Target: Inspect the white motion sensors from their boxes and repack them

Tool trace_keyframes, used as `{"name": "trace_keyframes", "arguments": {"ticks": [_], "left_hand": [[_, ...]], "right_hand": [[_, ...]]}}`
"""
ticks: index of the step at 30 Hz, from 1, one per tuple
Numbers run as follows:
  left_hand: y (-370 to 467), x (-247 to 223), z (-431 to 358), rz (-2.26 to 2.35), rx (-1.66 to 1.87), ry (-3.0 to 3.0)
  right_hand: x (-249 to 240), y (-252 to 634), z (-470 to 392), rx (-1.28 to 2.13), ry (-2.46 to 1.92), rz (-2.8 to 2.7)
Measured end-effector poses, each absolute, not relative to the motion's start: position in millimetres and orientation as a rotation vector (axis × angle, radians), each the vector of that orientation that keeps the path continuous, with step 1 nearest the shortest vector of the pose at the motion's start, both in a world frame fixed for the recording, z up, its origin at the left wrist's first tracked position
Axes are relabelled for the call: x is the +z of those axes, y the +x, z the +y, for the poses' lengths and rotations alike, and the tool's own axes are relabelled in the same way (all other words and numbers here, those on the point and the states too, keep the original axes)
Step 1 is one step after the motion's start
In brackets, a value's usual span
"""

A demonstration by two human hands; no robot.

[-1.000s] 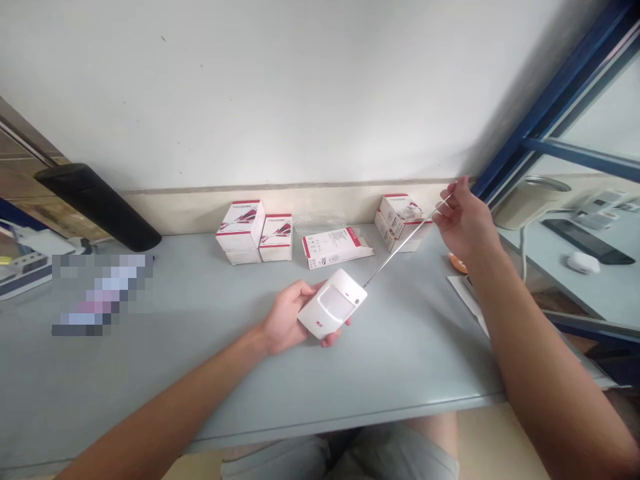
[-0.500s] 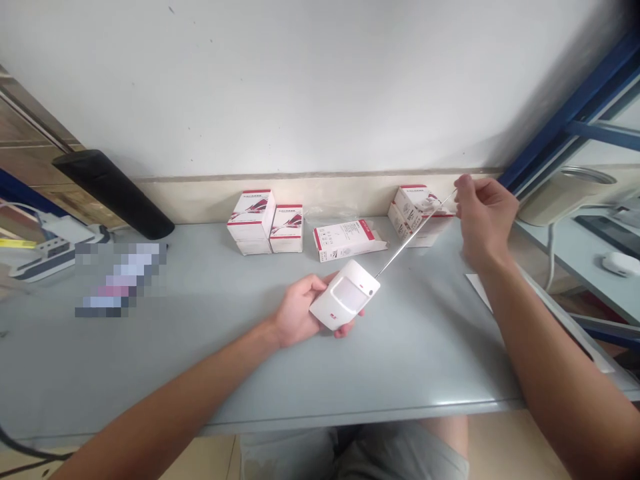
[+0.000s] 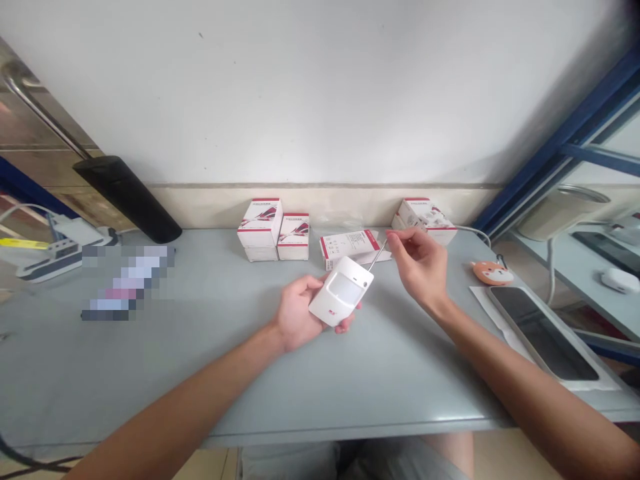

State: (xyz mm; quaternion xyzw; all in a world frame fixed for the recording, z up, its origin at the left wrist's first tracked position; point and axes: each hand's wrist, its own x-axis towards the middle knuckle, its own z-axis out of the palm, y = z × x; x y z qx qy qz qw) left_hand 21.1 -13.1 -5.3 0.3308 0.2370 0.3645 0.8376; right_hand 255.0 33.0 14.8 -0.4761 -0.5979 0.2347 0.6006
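Observation:
A white motion sensor (image 3: 334, 311) with a curved window and a small red mark rests in my left hand (image 3: 299, 310), whose fingers wrap round its back and sides. From its upper right corner a thin metal telescopic antenna (image 3: 377, 257) sticks out, showing only a short length. My right hand (image 3: 423, 270) pinches the antenna's tip between thumb and forefinger. Just behind the sensor lies an opened white and red box (image 3: 345, 245), partly covered by it.
White and red boxes stand along the wall, two at left (image 3: 259, 227) and a stack at right (image 3: 425, 212). A phone (image 3: 545, 333) lies on white paper at right, near an orange animal-faced case (image 3: 493, 273). On the left are a black bar (image 3: 133, 200) and a power strip (image 3: 60, 250).
My right hand has come down and left toward the sensor, and the antenna now shows much shorter. My left hand still holds the sensor. The view has shifted slightly, uncovering the phone and orange case.

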Motion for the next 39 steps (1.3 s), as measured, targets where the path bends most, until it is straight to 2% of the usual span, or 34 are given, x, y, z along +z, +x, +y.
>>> {"name": "trace_keyframes", "arguments": {"ticks": [8, 12, 16, 19, 23, 27, 33, 39], "left_hand": [[13.0, -6.4, -6.8, 0.505, 0.807, 0.689], [15.8, -1.8, -5.8, 0.522, 0.841, 0.663], [16.2, 6.0, -2.0, 0.564, 1.008, 0.518], [10.0, 12.3, 2.5, 0.579, 1.133, 0.404], [-0.4, 15.6, 9.4, 0.593, 1.239, 0.323], [-4.7, 12.6, 13.3, 0.621, 1.284, 0.29], [3.8, 12.4, 2.9, 0.655, 1.191, 0.307], [16.7, 11.9, -12.1, 0.605, 1.04, 0.388]], "right_hand": [[1.4, 238.7, 17.1, 0.688, -1.017, -1.65], [9.2, 244.8, 21.4, 0.578, -1.043, -1.818], [25.0, 252.2, 59.2, 0.307, -1.371, -1.917], [34.0, 242.7, 103.5, 0.346, -1.657, -1.874], [38.1, 217.4, 143.5, 0.409, -1.746, -1.835], [46.3, 210.5, 134.0, 0.337, -1.647, -1.769], [45.7, 262.8, 80.5, 0.249, -1.197, -1.688], [19.3, 302.9, 68.1, 0.193, -1.194, -1.522]]}}
